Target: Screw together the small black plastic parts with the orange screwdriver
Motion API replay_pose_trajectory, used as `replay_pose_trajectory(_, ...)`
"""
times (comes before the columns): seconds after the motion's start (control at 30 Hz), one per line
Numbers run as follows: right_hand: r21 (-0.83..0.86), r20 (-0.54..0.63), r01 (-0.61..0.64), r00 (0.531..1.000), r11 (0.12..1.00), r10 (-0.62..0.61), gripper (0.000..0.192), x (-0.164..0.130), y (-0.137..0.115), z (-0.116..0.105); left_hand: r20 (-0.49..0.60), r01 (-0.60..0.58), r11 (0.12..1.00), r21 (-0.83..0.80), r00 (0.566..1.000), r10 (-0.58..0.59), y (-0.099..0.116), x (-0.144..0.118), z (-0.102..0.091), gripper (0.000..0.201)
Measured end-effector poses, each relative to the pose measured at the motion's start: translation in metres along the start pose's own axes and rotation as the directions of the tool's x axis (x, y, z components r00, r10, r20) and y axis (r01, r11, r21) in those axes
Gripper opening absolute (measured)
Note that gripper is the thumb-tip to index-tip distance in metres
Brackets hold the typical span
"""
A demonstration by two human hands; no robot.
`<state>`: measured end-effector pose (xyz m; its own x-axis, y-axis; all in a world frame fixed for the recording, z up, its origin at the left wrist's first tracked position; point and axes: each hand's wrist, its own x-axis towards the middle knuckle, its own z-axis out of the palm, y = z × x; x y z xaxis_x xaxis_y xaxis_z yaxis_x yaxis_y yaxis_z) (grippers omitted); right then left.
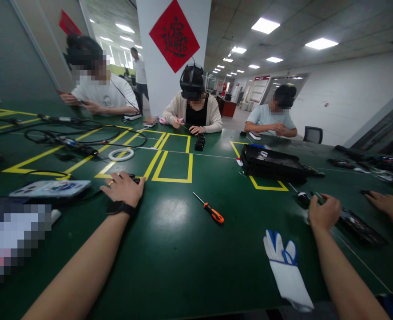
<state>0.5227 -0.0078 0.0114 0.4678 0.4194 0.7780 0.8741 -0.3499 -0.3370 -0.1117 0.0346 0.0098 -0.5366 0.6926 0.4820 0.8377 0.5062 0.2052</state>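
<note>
My left hand (125, 189), with a dark watch at its wrist, rests on the green table. Its fingers bend around a small black object (135, 179), mostly hidden under them. Over on the right, my right hand (324, 211) is closed, thumb and fingers pinching a thin dark green piece (318, 196) whose kind I cannot make out. Just left of that hand is a small black-and-white item (303, 199). An orange-and-black screwdriver (212, 212) lies between my hands. Nearer me is a white glove with blue trim (289, 275).
A long black case-like unit (272, 162) lies ahead on the right. Behind my right hand is a black open housing (363, 226). A phone (51, 189), black cables (79, 144) and a white ring (121, 154) occupy the left. Several people sit around the table.
</note>
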Motion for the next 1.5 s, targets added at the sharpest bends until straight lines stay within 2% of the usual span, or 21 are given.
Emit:
replay_pose_trajectory(0.13,0.071,0.017,0.200,0.979,0.977,-0.201,0.032,-0.001,-0.042,-0.015,-0.001,0.000,0.998,0.065,1.000,0.001,-0.003,0.000,0.002,0.061)
replay_pose_trajectory(0.23,0.183,0.034,0.306,0.948,0.934,-0.317,0.029,0.001,-0.096,-0.031,-0.005,-0.008,0.995,0.097,1.000,0.008,-0.001,-0.001,0.000,0.057)
replay_pose_trajectory(0.33,0.324,0.177,0.365,0.883,0.873,-0.435,0.024,-0.005,-0.157,-0.053,0.011,-0.007,0.996,0.090,1.000,0.006,0.005,-0.004,-0.005,0.055)
replay_pose_trajectory(0.37,0.380,0.271,0.382,0.825,0.842,-0.497,0.023,-0.012,-0.177,-0.061,0.021,-0.020,0.997,0.073,1.000,0.018,0.008,-0.006,-0.008,0.055)
replay_pose_trajectory(0.4,0.436,0.389,0.393,0.730,0.810,-0.563,0.023,-0.022,-0.196,-0.069,0.034,-0.042,0.998,0.047,0.999,0.040,0.012,-0.008,-0.010,0.056)
replay_pose_trajectory(0.43,0.481,0.503,0.392,0.609,0.784,-0.613,0.025,-0.034,-0.213,-0.077,0.046,-0.078,0.997,0.016,0.996,0.078,0.016,-0.011,-0.013,0.057)
replay_pose_trajectory(0.47,0.522,0.602,0.397,0.455,0.755,-0.656,0.027,-0.049,-0.229,-0.084,0.058,-0.114,0.993,-0.016,0.992,0.114,0.021,-0.014,-0.016,0.056)
replay_pose_trajectory(0.5,0.547,0.651,0.412,0.337,0.728,-0.680,0.030,-0.065,-0.243,-0.089,0.071,-0.149,0.988,-0.052,0.986,0.152,0.027,-0.018,-0.019,0.056)
replay_pose_trajectory(0.53,0.555,0.666,0.442,0.271,0.705,-0.695,0.035,-0.081,-0.256,-0.093,0.081,-0.188,0.977,-0.098,0.977,0.196,0.033,-0.022,-0.021,0.055)
replay_pose_trajectory(0.57,0.551,0.665,0.476,0.246,0.685,-0.705,0.040,-0.096,-0.266,-0.096,0.087,-0.231,0.961,-0.153,0.965,0.246,0.039,-0.027,-0.024,0.055)
replay_pose_trajectory(0.6,0.537,0.666,0.504,0.239,0.676,-0.707,0.043,-0.110,-0.276,-0.096,0.083,-0.287,0.931,-0.224,0.947,0.312,0.045,-0.032,-0.025,0.056)
replay_pose_trajectory(0.67,0.509,0.690,0.519,0.231,0.687,-0.686,0.038,-0.129,-0.289,-0.092,0.061,-0.400,0.829,-0.390,0.888,0.456,0.057,-0.042,-0.027,0.060)
replay_pose_trajectory(0.77,0.519,0.715,0.405,0.277,0.753,-0.642,0.026,-0.138,-0.298,-0.079,-0.017,-0.472,0.619,-0.628,0.803,0.596,0.071,-0.057,-0.026,0.070)
replay_pose_trajectory(0.8,0.555,0.700,0.327,0.313,0.765,-0.642,0.024,-0.139,-0.298,-0.075,-0.027,-0.461,0.558,-0.690,0.787,0.616,0.074,-0.061,-0.024,0.071)
replay_pose_trajectory(0.87,0.664,0.636,0.134,0.415,0.735,-0.650,0.023,-0.140,-0.296,-0.068,-0.028,-0.411,0.462,-0.786,0.770,0.637,0.080,-0.068,-0.021,0.075)
replay_pose_trajectory(0.93,0.767,0.572,-0.053,0.508,0.640,-0.644,0.025,-0.143,-0.292,-0.064,-0.019,-0.373,0.389,-0.842,0.741,0.671,0.084,-0.071,-0.017,0.077)
replay_pose_trajectory(1.0,0.812,0.554,-0.192,0.550,0.551,-0.625,0.026,-0.146,-0.288,-0.060,-0.023,-0.360,0.339,-0.869,0.715,0.699,0.086,-0.071,-0.015,0.077)
replay_pose_trajectory(1.17,0.795,0.604,-0.376,0.567,0.476,-0.561,0.023,-0.148,-0.283,-0.049,-0.066,-0.400,0.303,-0.865,0.688,0.723,0.089,-0.067,-0.014,0.073)
replay_pose_trajectory(1.33,0.781,0.620,-0.402,0.588,0.478,-0.519,0.015,-0.140,-0.280,-0.043,-0.108,-0.508,0.317,-0.801,0.643,0.758,0.089,-0.067,-0.018,0.077)
replay_pose_trajectory(1.5,0.774,0.627,-0.395,0.585,0.494,-0.515,0.014,-0.136,-0.277,-0.046,-0.122,-0.580,0.406,-0.706,0.665,0.737,0.088,-0.066,-0.023,0.077)
